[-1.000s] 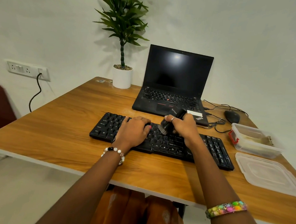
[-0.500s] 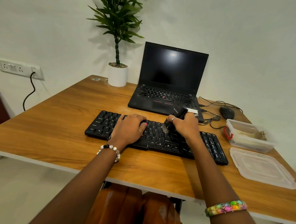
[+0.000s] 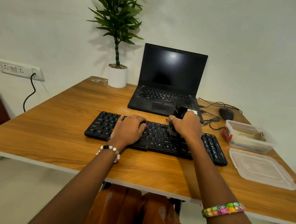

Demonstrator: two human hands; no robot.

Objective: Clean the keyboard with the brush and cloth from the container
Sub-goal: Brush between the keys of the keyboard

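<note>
A black keyboard (image 3: 159, 140) lies across the middle of the wooden table (image 3: 55, 134). My right hand (image 3: 188, 126) grips a black brush (image 3: 179, 113) upright, its bristle end down on the keys right of the middle. My left hand (image 3: 128, 129) rests flat on the left half of the keyboard, fingers laid over the keys. At the right stands the clear plastic container (image 3: 246, 137) with a red clasp, a pale cloth (image 3: 243, 135) lying inside it.
The container's clear lid (image 3: 261, 169) lies near the right front edge. An open black laptop (image 3: 170, 78) stands behind the keyboard, with a mouse (image 3: 227, 113) and tangled cables (image 3: 211, 119) to its right. A potted plant (image 3: 116, 75) sits at the back.
My right hand has drawn the brush down the keys toward me, from the upper rows to the lower rows. My left hand stays on the keyboard. The view has shifted slightly.
</note>
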